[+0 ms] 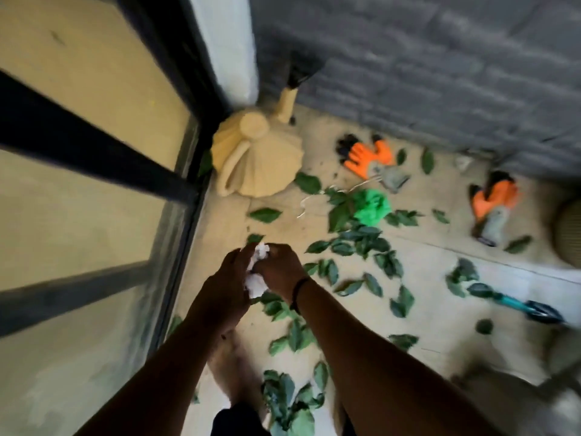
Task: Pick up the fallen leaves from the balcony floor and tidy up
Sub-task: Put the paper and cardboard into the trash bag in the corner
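Several green leaves [361, 243] lie scattered over the beige balcony floor [434, 313], from the middle of the view down to my feet. My left hand [224, 283] and my right hand [278, 269] are held together above the floor. Both grip a crumpled white thing [256, 280], a thin bag or paper, between them. Only parts of the white thing show between the fingers. More leaves [292, 401] are piled near the bottom edge, beside my bare foot [232, 369].
A beige watering can [257, 158] stands in the corner by the glass railing [94, 184]. Two orange work gloves [371, 158] [493, 199] lie near the grey brick wall [440, 73]. A bright green bundle [372, 206] and a teal-handled tool [522, 306] lie on the floor.
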